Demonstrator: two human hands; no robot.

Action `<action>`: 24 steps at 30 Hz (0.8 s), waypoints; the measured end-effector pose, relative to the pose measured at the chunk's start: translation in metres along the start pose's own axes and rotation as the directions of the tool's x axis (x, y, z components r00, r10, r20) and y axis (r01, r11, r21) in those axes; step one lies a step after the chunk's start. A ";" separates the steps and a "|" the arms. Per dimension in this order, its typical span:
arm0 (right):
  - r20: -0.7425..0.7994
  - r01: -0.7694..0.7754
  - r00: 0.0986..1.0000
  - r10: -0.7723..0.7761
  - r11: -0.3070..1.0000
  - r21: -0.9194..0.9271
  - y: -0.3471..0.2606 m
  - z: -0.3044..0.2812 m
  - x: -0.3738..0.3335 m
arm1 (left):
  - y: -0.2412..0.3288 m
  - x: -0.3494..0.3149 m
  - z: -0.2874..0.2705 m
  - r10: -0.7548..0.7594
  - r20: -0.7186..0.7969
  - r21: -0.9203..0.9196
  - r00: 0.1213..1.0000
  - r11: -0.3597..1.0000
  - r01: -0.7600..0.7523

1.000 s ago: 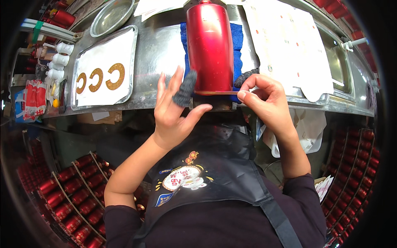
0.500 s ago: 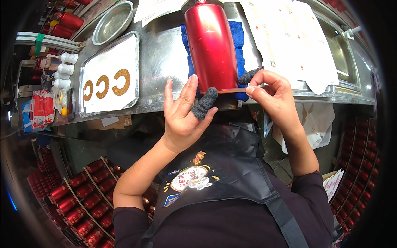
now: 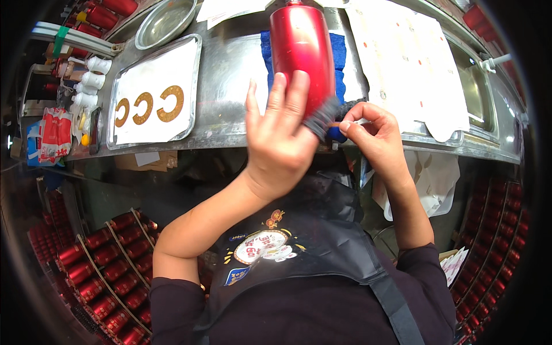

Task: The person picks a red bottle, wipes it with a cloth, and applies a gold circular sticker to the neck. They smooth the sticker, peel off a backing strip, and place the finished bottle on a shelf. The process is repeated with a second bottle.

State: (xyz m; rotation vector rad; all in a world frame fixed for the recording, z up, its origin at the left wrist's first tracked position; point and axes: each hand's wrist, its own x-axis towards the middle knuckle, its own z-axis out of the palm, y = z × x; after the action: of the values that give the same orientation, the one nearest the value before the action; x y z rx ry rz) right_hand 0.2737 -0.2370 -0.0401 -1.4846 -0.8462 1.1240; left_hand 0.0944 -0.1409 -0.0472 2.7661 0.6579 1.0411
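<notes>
The bottle [image 3: 300,52], glossy red, lies at the middle of the worktop [image 3: 230,75], its neck toward the far side and its base toward the person. A blue cloth [image 3: 339,63] is spread beneath it and shows along both sides.

The left hand [image 3: 282,146] is laid across the lower part of the bottle, back of the hand upward. Its fingers are extended and apart; the thumb is hidden. The index finger wears a dark grey sleeve [image 3: 323,118], blurred, so whether it presses on the bottle or only passes above it cannot be confirmed.

The right hand [image 3: 376,135] is at the right of the base. Its thumb and index finger are clamped together on the end of a thin strip [image 3: 334,123], of which only a short length shows between the two hands.

To the left, a metal tray [image 3: 197,75] bears white paper [image 3: 155,69] with three gold C-shaped pieces [image 3: 180,103] in a row. A round bowl [image 3: 164,26] stands just beyond the tray. To the right lies a large patterned sheet [image 3: 402,69].
</notes>
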 end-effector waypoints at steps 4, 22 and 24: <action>0.023 -0.040 0.999 0.040 0.999 -0.010 -0.001 -0.001 0.001 | -0.017 -0.005 0.002 -0.177 -0.028 -0.292 0.984 0.943 0.161; -0.036 0.022 0.999 -0.022 1.000 0.004 -0.006 -0.002 -0.004 | -0.019 -0.044 -0.008 -0.060 0.072 -0.143 0.996 0.987 0.070; -0.028 0.022 0.999 -0.022 1.000 0.017 -0.003 -0.002 -0.003 | -0.018 -0.036 -0.010 -0.014 0.049 -0.095 0.999 0.995 0.018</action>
State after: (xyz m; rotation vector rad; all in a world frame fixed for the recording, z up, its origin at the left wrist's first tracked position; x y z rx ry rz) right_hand 0.2749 -0.2393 -0.0363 -1.4703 -0.8302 1.0897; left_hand 0.0570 -0.1411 -0.0657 2.6908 0.6069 0.9727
